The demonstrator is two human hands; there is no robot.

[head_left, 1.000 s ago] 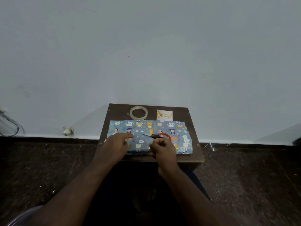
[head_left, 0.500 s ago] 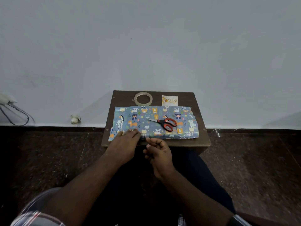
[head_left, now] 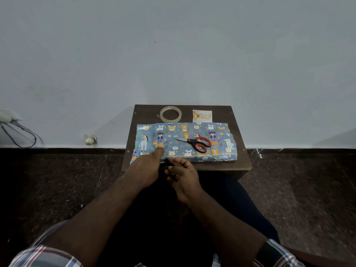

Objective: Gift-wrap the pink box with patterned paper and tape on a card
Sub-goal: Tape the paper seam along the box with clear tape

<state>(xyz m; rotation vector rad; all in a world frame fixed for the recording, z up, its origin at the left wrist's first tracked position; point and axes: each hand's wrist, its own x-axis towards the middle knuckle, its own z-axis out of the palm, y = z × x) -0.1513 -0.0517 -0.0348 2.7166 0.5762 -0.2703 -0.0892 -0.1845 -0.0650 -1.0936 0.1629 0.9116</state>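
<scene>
The box is fully covered by blue animal-print wrapping paper (head_left: 185,139) and lies flat on a small dark wooden table (head_left: 240,164); no pink shows. Red-handled scissors (head_left: 198,144) rest on top of the wrapped box. My left hand (head_left: 146,164) presses its straight fingers on the paper's near left edge. My right hand (head_left: 183,174) hovers just in front of the near edge with fingers loosely curled, holding nothing. A clear tape roll (head_left: 170,114) and a small white greeting card (head_left: 202,116) lie at the table's back.
A plain pale wall stands right behind the table. Dark stone floor surrounds it. Cables (head_left: 21,135) and a small white fitting (head_left: 90,139) sit at the wall base to the left. My legs are under the table's near edge.
My right hand let go of the scissors, which now lie on the wrapped box, and drew back to the near edge. My left hand slid toward the paper's near edge.
</scene>
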